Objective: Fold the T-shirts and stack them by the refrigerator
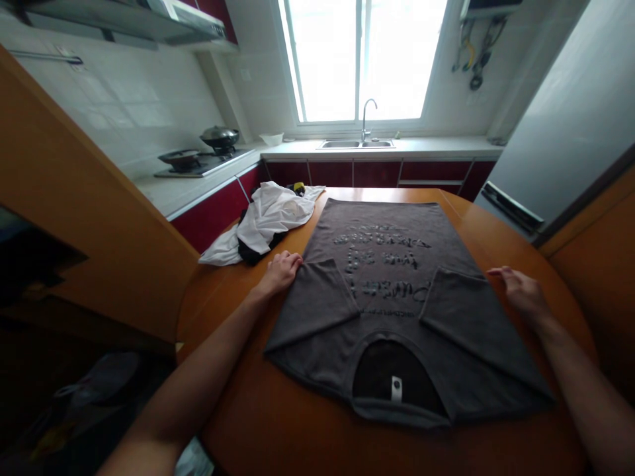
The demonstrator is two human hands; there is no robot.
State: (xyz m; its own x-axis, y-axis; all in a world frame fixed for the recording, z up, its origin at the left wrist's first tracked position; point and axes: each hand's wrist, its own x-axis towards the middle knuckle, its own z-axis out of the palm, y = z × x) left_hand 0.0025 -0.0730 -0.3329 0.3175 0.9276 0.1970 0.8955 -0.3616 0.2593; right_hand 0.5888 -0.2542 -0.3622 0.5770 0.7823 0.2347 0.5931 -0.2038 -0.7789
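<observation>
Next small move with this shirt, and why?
Probably pinch both side edges of the shirt: the left hand is at one edge and the right hand beside the other, roughly level, near the ends of the folded-in sleeves. The body lies mostly flat, so an even grip looks feasible.

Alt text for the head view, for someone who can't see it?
A dark gray T-shirt lies flat on a table, sleeves folded inward over its front, collar toward the viewer. The left hand and right hand are at its opposite side edges. White clothing lies beyond the left hand.
</observation>
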